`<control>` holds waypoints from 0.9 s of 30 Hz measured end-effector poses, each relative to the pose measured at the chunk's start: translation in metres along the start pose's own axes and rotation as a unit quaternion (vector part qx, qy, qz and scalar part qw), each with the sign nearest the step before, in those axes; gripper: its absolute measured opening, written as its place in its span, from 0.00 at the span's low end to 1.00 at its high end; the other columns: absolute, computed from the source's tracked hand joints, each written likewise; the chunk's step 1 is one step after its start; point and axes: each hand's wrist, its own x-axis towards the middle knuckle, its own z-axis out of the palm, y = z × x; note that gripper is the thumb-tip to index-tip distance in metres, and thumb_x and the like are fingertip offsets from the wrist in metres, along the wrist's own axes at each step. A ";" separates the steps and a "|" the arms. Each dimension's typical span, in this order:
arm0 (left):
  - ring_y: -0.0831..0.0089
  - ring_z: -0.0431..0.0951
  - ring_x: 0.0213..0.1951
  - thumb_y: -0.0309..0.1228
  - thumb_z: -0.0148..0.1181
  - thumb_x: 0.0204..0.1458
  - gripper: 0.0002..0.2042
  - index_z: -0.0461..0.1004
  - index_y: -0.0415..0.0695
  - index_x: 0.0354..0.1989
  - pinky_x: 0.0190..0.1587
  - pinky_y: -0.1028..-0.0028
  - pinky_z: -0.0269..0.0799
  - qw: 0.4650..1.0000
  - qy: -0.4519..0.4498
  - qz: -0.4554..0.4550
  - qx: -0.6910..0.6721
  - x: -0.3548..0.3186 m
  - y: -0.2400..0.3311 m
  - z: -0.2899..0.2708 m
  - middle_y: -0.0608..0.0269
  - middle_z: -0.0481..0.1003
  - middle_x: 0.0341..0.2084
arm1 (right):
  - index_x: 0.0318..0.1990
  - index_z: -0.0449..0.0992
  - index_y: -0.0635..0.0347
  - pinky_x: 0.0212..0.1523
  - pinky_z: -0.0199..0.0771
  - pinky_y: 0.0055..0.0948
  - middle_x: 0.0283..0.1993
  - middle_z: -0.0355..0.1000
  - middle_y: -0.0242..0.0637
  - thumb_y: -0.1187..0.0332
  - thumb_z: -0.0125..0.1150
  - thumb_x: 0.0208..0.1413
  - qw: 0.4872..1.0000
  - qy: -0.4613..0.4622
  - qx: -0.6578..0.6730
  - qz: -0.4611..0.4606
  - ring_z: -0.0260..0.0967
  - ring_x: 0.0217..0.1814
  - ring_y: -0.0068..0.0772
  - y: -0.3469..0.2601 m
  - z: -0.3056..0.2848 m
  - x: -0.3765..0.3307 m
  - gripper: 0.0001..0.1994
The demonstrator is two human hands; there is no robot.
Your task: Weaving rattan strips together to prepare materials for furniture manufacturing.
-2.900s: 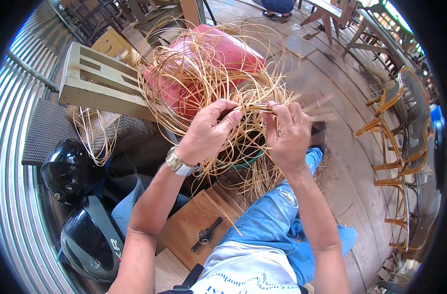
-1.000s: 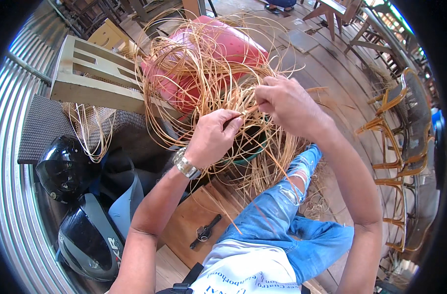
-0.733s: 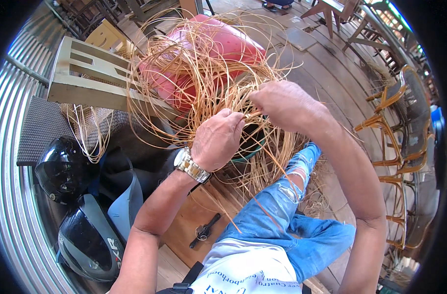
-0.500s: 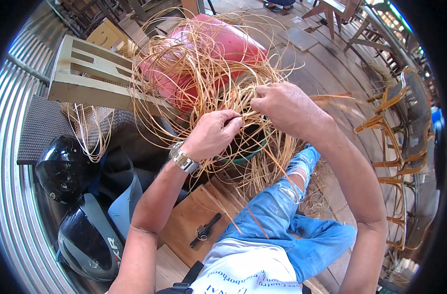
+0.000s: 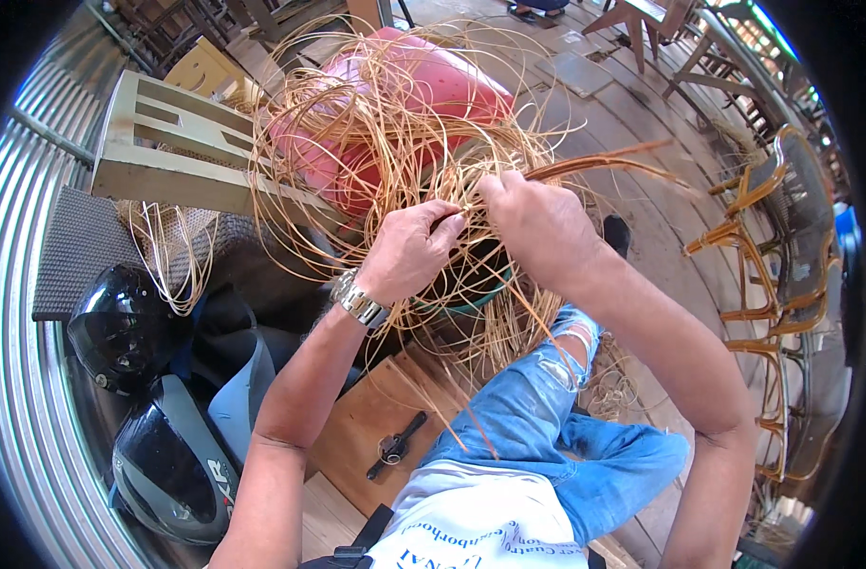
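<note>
A large tangle of thin tan rattan strands (image 5: pixel 376 114) lies in front of me, draped over a pink plastic object (image 5: pixel 457 81). My left hand (image 5: pixel 406 251), with a metal watch (image 5: pixel 359 300) at the wrist, pinches some strands between thumb and fingers at the near side of the tangle. Just right of it, my right hand (image 5: pixel 545 228) is closed on strands of the same rattan, its fingertips partly hidden behind its back. A reddish-brown bunch of strand ends (image 5: pixel 613 158) sticks out rightward beyond it. Below the hands shows the green rim (image 5: pixel 466 305) of a round container.
A cream slatted wooden piece (image 5: pixel 196 185) stands left of the tangle. Nearer lie a black helmet (image 5: pixel 120 327) and a grey-black motorcycle part (image 5: pixel 172 465). A dark strapped item (image 5: pixel 397 446) rests on a brown board (image 5: pixel 343 427). Rattan-framed chairs (image 5: pixel 784 237) line the right.
My right hand has shifted slightly left and down, closer to my left hand. The strand bunch beyond it shows thicker and further right. My left hand has barely moved.
</note>
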 end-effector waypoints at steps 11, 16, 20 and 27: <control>0.89 0.72 0.36 0.23 0.51 0.67 0.14 0.72 0.34 0.58 0.39 0.85 0.72 0.950 -0.149 -0.005 -0.276 -0.006 -0.011 -0.010 0.62 0.81 0.46 | 0.33 0.77 0.63 0.37 0.73 0.40 0.29 0.75 0.43 0.70 0.62 0.56 0.967 0.035 0.247 -0.049 0.75 0.35 0.46 0.038 -0.011 0.008 0.06; 0.86 0.74 0.39 0.23 0.52 0.66 0.14 0.72 0.34 0.58 0.40 0.85 0.72 0.961 -0.126 0.035 -0.243 -0.007 -0.012 -0.002 0.61 0.81 0.45 | 0.34 0.74 0.62 0.35 0.72 0.39 0.28 0.73 0.42 0.70 0.64 0.55 0.952 0.088 0.288 -0.050 0.75 0.34 0.45 0.025 0.000 -0.002 0.06; 0.82 0.76 0.47 0.23 0.51 0.67 0.15 0.70 0.35 0.60 0.47 0.82 0.73 0.962 -0.140 0.016 -0.235 -0.007 -0.009 -0.017 0.61 0.81 0.44 | 0.35 0.73 0.66 0.32 0.65 0.31 0.27 0.67 0.38 0.75 0.62 0.57 0.908 0.001 0.418 0.021 0.65 0.29 0.27 0.025 -0.006 -0.016 0.04; 0.81 0.78 0.44 0.20 0.55 0.63 0.11 0.73 0.33 0.52 0.47 0.80 0.75 0.959 -0.164 0.005 -0.229 -0.002 -0.001 -0.012 0.61 0.82 0.40 | 0.33 0.72 0.65 0.36 0.70 0.40 0.30 0.71 0.44 0.74 0.61 0.53 0.955 0.050 0.285 -0.056 0.71 0.33 0.47 0.031 -0.002 -0.009 0.04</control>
